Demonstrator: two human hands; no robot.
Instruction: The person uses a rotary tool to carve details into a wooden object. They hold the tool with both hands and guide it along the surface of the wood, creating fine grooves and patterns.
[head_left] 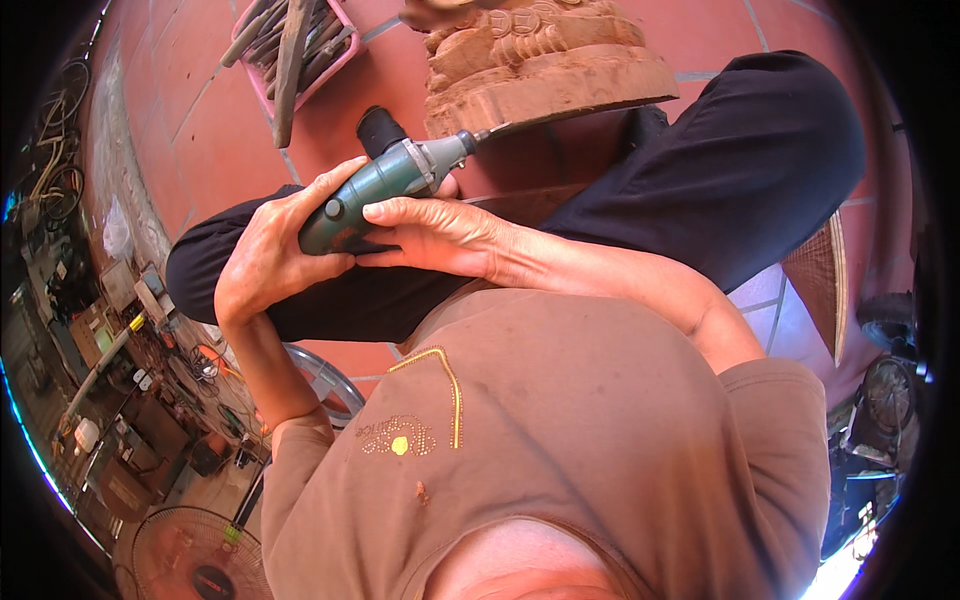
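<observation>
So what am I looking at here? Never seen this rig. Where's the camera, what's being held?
No robot here: just a person's bare hands. The single picture comes from a fisheye camera worn on the head, looking down, so edges bend.

The left hand and right hand both hold a green power tool with a slim metal bit. Its tip points toward a carved wooden piece; I can't tell whether they touch.

On the red tiled floor sits a pink basket of long, thin tools.

Green-and-grey rotary tool [382, 188], pink basket [355, 44], coin-patterned brown carving [535, 58], black trousers [725, 170], red tiles [390, 75]
</observation>
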